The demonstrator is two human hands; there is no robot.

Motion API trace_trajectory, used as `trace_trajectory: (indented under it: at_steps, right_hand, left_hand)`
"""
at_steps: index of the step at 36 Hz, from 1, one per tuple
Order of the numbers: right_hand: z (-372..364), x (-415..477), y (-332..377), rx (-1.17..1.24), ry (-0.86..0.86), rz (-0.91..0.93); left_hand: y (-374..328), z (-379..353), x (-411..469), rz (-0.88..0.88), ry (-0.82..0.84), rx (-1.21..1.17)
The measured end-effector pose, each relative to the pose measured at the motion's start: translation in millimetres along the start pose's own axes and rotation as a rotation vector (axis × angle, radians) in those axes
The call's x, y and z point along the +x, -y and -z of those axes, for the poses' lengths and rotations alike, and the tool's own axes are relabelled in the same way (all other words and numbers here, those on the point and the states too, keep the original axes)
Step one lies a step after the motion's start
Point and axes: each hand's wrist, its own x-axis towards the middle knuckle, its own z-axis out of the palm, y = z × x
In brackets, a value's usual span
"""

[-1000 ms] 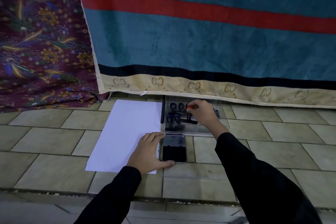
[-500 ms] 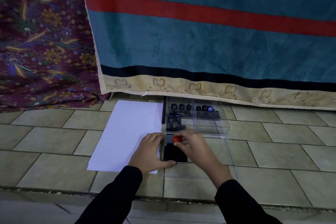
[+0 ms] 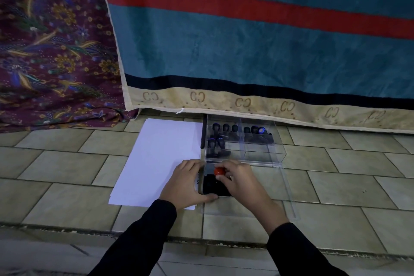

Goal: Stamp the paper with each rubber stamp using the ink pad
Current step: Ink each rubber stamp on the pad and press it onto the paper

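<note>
Pinching stamp point(image 3: 219, 171) by red knob w/ right hand point(image 3: 242, 184), pressing onto ink pad point(image 3: 212, 186) just under it. Bracing pad w/ left hand point(image 3: 186, 184), laid flat, paper point(image 3: 161, 152) beneath. Prob. light, rigid; knob suiting grip.

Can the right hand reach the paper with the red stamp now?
Probably yes. The right hand holds the red stamp at the ink pad, right beside the paper. The left hand covers the sheet's near right corner, but the rest lies bare.
</note>
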Motion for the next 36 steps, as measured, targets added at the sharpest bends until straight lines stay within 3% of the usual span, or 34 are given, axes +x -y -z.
trace_trajectory:
  at_steps: [16,30,33,36]
  right_hand:
    - [-2,-9,5,-0.018,-0.006,0.028]
    - [-1,-4,6,0.090,0.023,-0.109]
    - [-1,-3,7,0.114,0.002,-0.124]
    - [-2,-8,6,0.130,0.004,-0.132]
  left_hand:
    - [0,-1,-1,-0.001,0.009,-0.004]
    - [0,1,-2,-0.011,0.028,-0.011]
    - [-1,3,-1,0.011,0.018,-0.096]
    - [1,12,1,0.138,0.038,-0.411]
